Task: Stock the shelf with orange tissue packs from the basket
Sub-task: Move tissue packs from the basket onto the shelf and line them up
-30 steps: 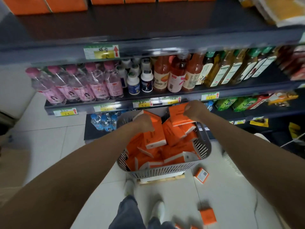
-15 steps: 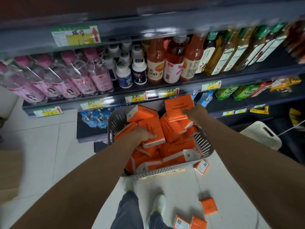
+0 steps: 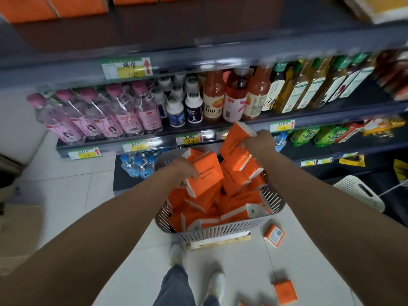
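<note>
Hands over the grey basket (image 3: 220, 231): left hand (image 3: 183, 172) and right hand (image 3: 258, 142) each clasp 1 orange tissue pack (image 3: 206, 176), raised above the heap. Top shelf (image 3: 198, 25) holds few packs; most remain, 3 on the floor (image 3: 309, 257).

— Where were the orange tissue packs (image 3: 220, 202)?
— Heaped at all angles in the grey slatted basket (image 3: 220, 231) on the floor; one (image 3: 206, 176) tilted above the heap, another (image 3: 236, 140) lifted higher.
— And the shelf?
— The top shelf (image 3: 198, 29) already carried an orange row (image 3: 53, 7) at its back.
</note>
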The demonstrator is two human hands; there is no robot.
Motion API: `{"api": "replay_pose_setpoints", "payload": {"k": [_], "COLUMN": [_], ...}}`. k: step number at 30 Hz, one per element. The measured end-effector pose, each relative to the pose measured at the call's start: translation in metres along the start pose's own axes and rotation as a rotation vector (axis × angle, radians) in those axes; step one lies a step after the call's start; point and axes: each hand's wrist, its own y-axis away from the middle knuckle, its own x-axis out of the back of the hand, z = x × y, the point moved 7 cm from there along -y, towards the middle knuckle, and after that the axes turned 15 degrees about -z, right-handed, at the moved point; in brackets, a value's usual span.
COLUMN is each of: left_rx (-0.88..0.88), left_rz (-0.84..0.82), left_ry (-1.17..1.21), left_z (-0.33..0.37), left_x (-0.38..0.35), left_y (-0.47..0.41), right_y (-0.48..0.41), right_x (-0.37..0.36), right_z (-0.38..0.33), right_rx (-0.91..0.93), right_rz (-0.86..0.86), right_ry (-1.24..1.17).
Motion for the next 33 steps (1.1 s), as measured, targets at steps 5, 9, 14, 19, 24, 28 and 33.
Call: {"api": "replay_pose_setpoints", "payload": {"k": [5, 9, 14, 19, 24, 28, 33], "left_rx": [-0.161, -0.296, -0.476, -0.682, -0.741, -0.775, -0.769], "left_rz": [0.089, 0.238, 0.38, 0.363, 0.352, 0.45, 0.618], "left_ry": [-0.053, -0.106, 0.003, 0.14, 0.247, 0.237, 0.139], "left_z": [0.036, 0.064, 0.085, 0.1, 0.111, 0.129, 0.159], "left_x": [0.03, 0.056, 0.089, 0.111, 0.147, 0.187, 0.237], "left_y": [0.061, 0.118, 0.187, 0.241, 0.261, 0.267, 0.266], "right_y": [0.04, 0.073, 0.102, 0.123, 0.128, 0.121, 0.091], "right_x": [0.013, 0.027, 0.041, 0.044, 0.036, 0.025, 0.016], "right_z": [-0.068, -0.122, -0.174, -0.226, -0.28, -0.311, -0.341], "right_rx": [0.212, 0.335, 0.447, 0.592, 0.746, 0.812, 0.808], "right_rz": [-0.081, -0.118, -0.082, -0.035, -0.04, -0.123, -0.096], "right_ry": [0.011, 0.033, -0.025, -0.045, -0.119, -0.217, -0.278]}}
